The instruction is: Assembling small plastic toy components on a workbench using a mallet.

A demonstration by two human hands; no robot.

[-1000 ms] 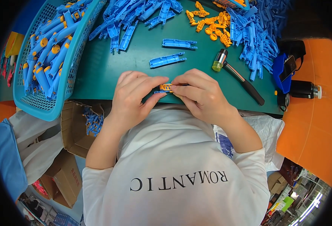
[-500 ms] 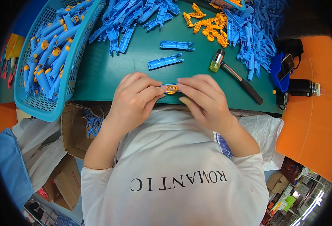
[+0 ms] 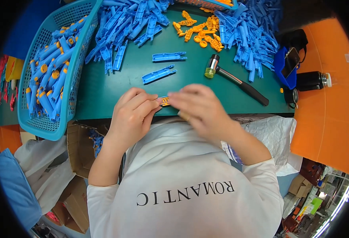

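Note:
Close to the table's front edge, my left hand [image 3: 131, 113] pinches the left end of a small blue plastic shell with an orange ladder-shaped insert [image 3: 165, 101] showing. My right hand [image 3: 202, 109] is at the other end, its fingers smeared by motion and covering part of the piece, so I cannot tell its grip. Just beyond the hands lie two loose blue half shells [image 3: 159, 74], open side up. To the right rests a small mallet [image 3: 241, 84] with a black grip and a clear yellowish head end.
A blue basket [image 3: 69, 107] of blue-and-orange tubes stands left. Blue shells [image 3: 243, 43] and orange parts [image 3: 200, 31] are heaped at the back. A blue tray with a phone [image 3: 291, 62] and a black flask [image 3: 313, 80] are at right. Below the table is a cardboard box [image 3: 79, 152].
My right hand has gone from a steady hold at the piece's right end to a blurred movement there. The left hand keeps its pinch. The whole view has shifted somewhat.

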